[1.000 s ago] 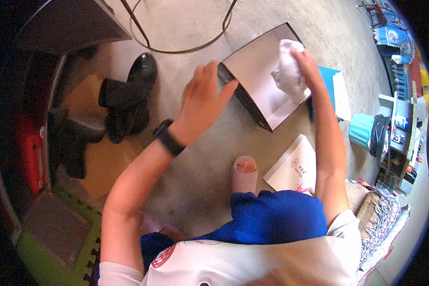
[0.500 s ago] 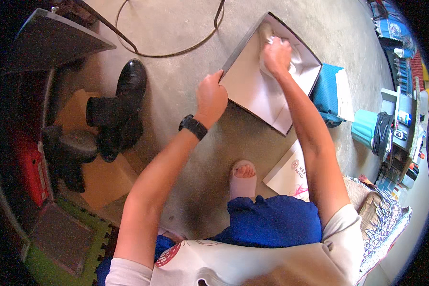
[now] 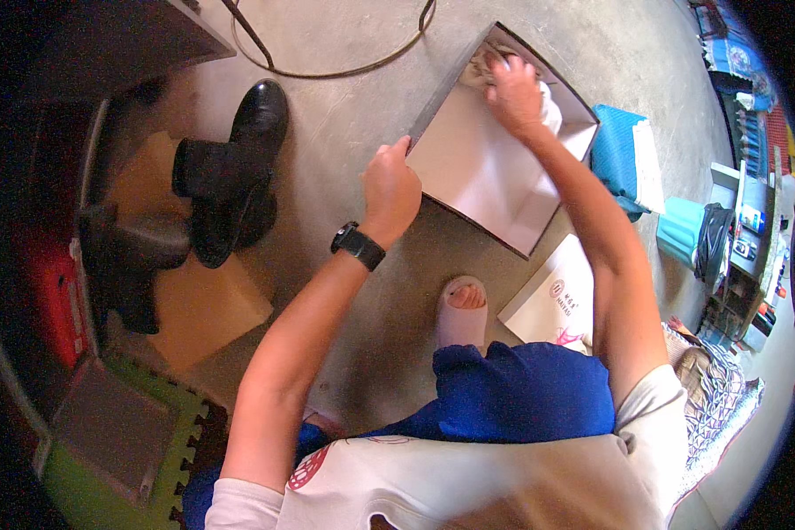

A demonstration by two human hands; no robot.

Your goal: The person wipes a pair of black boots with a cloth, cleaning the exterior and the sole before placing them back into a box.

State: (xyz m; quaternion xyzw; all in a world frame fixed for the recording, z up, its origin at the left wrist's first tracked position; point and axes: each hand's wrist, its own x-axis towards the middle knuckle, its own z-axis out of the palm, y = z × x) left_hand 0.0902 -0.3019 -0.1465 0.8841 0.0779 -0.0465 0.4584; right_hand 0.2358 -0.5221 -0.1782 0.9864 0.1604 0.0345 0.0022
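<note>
A shallow open box (image 3: 468,159) with a pale inside and dark rim lies tilted across the floor ahead of me. My left hand (image 3: 392,190), a black watch on its wrist, is closed on the box's left corner, thumb along the rim. Inside the far corner, my right hand (image 3: 514,95) has its fingers bent over a crumpled beige and white wad (image 3: 479,69). Whether that is paper or cloth I cannot tell. More white material (image 3: 551,113) bulges out beside the hand. The fingertips are blurred and partly hidden.
Black boots (image 3: 258,124) lie at left over brown cardboard (image 3: 212,322). A printed white lid or bag (image 3: 552,296) rests near my slippered foot (image 3: 464,309). To the right are a blue folded item (image 3: 616,155) and a turquoise bin (image 3: 678,231). A metal hoop (image 3: 344,74) stands at the back.
My right hand has moved slightly farther into the box's far corner, and the beige wad now looks bunched there. My left hand keeps its hold on the corner. The view has shifted a little.
</note>
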